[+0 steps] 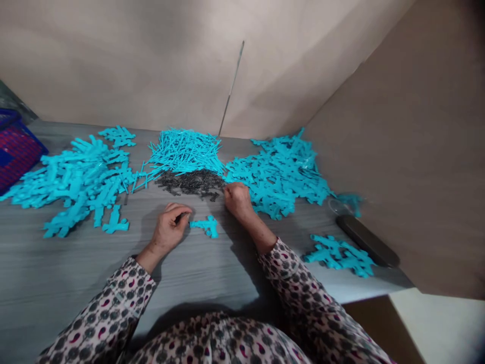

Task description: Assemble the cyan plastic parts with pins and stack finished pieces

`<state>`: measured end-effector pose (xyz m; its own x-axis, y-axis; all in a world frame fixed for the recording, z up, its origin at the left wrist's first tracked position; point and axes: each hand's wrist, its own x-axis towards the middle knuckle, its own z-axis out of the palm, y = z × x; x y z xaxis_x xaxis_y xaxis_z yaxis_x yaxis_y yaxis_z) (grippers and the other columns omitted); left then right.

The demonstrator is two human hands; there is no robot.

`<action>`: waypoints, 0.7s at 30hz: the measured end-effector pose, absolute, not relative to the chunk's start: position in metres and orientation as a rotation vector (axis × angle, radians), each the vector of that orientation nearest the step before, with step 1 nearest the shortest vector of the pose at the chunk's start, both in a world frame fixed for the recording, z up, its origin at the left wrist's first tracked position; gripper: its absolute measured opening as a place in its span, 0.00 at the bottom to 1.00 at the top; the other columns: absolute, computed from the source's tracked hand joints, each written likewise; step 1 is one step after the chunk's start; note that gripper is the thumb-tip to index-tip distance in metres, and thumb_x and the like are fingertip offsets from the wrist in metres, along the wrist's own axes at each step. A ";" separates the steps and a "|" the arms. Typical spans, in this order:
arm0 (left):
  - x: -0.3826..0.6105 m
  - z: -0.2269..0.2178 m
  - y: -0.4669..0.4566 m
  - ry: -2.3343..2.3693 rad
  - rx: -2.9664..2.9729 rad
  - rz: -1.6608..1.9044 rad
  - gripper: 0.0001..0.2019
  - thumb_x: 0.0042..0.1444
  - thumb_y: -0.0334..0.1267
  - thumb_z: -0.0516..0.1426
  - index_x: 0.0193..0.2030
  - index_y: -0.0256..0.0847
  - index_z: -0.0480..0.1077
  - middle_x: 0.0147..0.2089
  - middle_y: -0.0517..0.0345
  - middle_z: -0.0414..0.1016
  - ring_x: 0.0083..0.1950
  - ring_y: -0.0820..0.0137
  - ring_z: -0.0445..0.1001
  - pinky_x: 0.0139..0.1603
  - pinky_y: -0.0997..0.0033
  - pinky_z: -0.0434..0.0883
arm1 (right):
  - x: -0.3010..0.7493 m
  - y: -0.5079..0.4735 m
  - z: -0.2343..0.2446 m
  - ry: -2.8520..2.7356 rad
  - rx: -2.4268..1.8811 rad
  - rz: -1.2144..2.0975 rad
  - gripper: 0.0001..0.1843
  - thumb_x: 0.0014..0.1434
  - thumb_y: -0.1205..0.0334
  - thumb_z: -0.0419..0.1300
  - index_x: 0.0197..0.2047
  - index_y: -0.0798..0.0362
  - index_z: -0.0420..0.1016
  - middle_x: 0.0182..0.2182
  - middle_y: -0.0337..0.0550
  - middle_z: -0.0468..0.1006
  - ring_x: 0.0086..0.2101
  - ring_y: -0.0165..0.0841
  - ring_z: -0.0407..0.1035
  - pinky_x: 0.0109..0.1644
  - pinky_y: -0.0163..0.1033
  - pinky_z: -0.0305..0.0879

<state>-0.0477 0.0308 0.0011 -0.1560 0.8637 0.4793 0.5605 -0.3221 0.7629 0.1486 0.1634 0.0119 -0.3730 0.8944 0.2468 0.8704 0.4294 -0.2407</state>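
Observation:
On the table in front of me lies a single turquoise toy gun part point(205, 225), its barrel pointing left. The fingers of my left hand point(171, 225) are pinched beside that barrel's tip; anything between them is too small to make out. Farther up, my right hand point(237, 199) is closed at the right end of a heap of small black parts point(191, 183), which look like springs. What its curled fingers hold is hidden. Behind the black heap is a pile of thin turquoise sticks point(185, 150).
Large piles of turquoise toy gun parts spread at left point(76, 177) and right point(282, 174). A few assembled-looking guns point(341, 255) lie near the right edge beside a dark oblong object point(367, 241). A blue and red basket point(18, 149) stands far left. Walls point(417, 167) rise behind and right.

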 end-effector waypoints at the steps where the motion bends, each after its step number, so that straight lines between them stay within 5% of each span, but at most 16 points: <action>1: -0.047 0.002 0.031 1.626 1.808 1.488 0.07 0.57 0.33 0.56 0.35 0.40 0.77 0.35 0.52 0.79 0.40 0.65 0.75 0.42 0.66 0.72 | 0.149 0.165 0.011 -2.318 -1.501 0.120 0.13 0.60 0.71 0.52 0.29 0.55 0.76 0.33 0.54 0.78 0.38 0.42 0.68 0.43 0.42 0.57; 8: -0.047 0.006 0.047 1.718 1.821 1.551 0.08 0.59 0.36 0.56 0.42 0.39 0.76 0.40 0.51 0.78 0.43 0.64 0.75 0.44 0.66 0.72 | 0.148 0.170 0.009 -2.159 -1.270 0.479 0.12 0.56 0.71 0.51 0.23 0.52 0.67 0.24 0.43 0.71 0.30 0.36 0.65 0.36 0.38 0.57; 13: -0.045 0.016 0.076 1.659 2.179 1.419 0.13 0.63 0.37 0.54 0.52 0.39 0.72 0.51 0.47 0.76 0.52 0.61 0.72 0.55 0.58 0.69 | 0.139 0.161 0.013 -2.193 -0.891 0.601 0.10 0.57 0.70 0.52 0.25 0.51 0.66 0.25 0.40 0.70 0.32 0.34 0.65 0.39 0.37 0.60; 21: -0.046 0.010 0.085 1.643 2.364 1.314 0.09 0.64 0.36 0.54 0.38 0.39 0.76 0.34 0.52 0.78 0.38 0.65 0.72 0.42 0.65 0.70 | 0.135 0.152 0.019 -2.186 -0.708 0.661 0.10 0.61 0.66 0.53 0.28 0.51 0.67 0.26 0.41 0.70 0.33 0.33 0.64 0.41 0.38 0.61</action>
